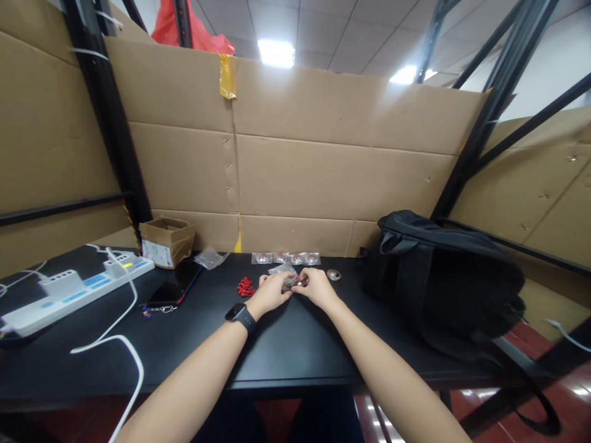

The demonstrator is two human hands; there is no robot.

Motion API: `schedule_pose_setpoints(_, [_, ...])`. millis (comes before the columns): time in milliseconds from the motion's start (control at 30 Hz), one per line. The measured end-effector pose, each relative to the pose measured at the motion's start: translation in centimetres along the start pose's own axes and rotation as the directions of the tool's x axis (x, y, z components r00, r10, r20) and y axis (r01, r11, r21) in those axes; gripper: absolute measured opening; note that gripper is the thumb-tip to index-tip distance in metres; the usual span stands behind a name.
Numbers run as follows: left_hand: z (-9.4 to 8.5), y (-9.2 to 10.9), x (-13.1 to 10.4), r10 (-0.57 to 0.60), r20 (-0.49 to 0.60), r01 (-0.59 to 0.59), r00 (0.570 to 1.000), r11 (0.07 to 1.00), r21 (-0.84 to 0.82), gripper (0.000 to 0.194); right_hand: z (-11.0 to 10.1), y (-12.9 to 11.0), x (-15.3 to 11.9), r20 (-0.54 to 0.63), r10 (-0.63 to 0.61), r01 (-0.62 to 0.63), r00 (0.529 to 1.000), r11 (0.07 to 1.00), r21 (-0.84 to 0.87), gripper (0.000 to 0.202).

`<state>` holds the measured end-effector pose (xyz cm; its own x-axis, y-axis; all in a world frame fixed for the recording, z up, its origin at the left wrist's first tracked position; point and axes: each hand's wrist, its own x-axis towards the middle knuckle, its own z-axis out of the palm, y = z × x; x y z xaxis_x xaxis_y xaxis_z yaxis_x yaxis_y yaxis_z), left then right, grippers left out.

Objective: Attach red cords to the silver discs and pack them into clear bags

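Observation:
My left hand (271, 293), with a dark watch on its wrist, is closed on a small clear plastic bag (290, 282) above the black table. Close against it, my right hand (318, 288) pinches a small shiny metal piece (303, 282) at the bag; a bit of red shows there. The fingers partly hide both items. Just behind lies another clear bag (281, 269). A pile of small red pieces (245, 287) sits left of my left hand. Round metal discs (333, 274) lie right of my right hand. Along the back runs a row of filled clear packets (310, 258) with red bits inside.
On the left are a white power strip (78, 294) with cables, a dark phone (175, 284), an open cardboard box (168, 241) and a crumpled plastic bag (209, 258). A black backpack (443, 277) fills the right side. Cardboard walls (300, 172) enclose the table (295, 351).

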<state>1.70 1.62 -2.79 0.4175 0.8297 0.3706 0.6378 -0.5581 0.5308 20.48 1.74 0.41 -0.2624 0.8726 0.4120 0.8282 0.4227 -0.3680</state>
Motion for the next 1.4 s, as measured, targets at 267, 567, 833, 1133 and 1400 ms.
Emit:
schedule_pose_setpoints(267, [-0.2,-0.5,-0.2,-0.031,-0.021,0.033,0.999,0.998,0.061,0.072,-2.0,1.4,-0.1,0.267,-0.085,0.053,0.96,0.991,0.127,0.017])
schedule_pose_setpoints(567, [-0.6,-1.0,0.1,-0.06,0.11,0.056,0.992,0.998,0.041,0.08,-1.2,0.7,0.2,0.14,-0.069,0.068,0.988,0.998,0.011,0.011])
schedule_pose_setpoints(833, [-0.7,-0.4,0.0,-0.023,0.106,0.021,0.994,1.0,0.021,0.081,0.9,-0.7,0.9,-0.016,0.087,-0.088,0.996,0.956,-0.279,0.033])
schedule_pose_setpoints(1133, [-1.4,0.1,-0.2,-0.007,0.139,0.008,0.99,1.0,-0.003,0.082,-0.2,0.3,0.3,0.074,0.058,-0.05,0.996,0.993,-0.104,0.022])
schedule_pose_setpoints(1400, [-1.1,-0.2,-0.1,0.046,0.196,-0.04,0.98,0.999,-0.035,0.091,1.0,-1.3,0.7,-0.032,0.099,-0.104,0.995,0.94,-0.326,0.02])
